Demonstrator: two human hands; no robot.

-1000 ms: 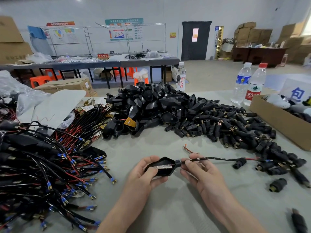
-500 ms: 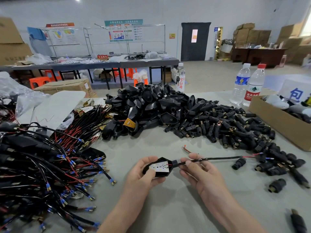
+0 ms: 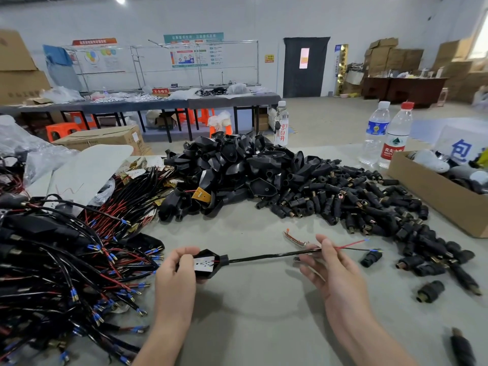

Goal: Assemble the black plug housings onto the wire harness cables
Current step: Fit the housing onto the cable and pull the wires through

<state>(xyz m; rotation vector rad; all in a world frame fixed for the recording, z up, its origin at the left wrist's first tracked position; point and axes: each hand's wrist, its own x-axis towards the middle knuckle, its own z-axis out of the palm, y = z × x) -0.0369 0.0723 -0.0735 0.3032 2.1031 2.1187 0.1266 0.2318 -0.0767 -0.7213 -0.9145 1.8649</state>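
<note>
Now right hand (image 3: 334,268) farther along cable (image 3: 264,257).

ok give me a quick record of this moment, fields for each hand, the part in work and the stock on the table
left hand: grips the black plug housing, white insert facing up
right hand: pinches the cable near its red and black wire ends
cable: runs nearly straight from the housing's neck to the right hand
housing pile: far centre of the table
connector pile: right of it, reaching toward the cardboard box
harness pile: left side
bottles: two, upright, far right
</note>
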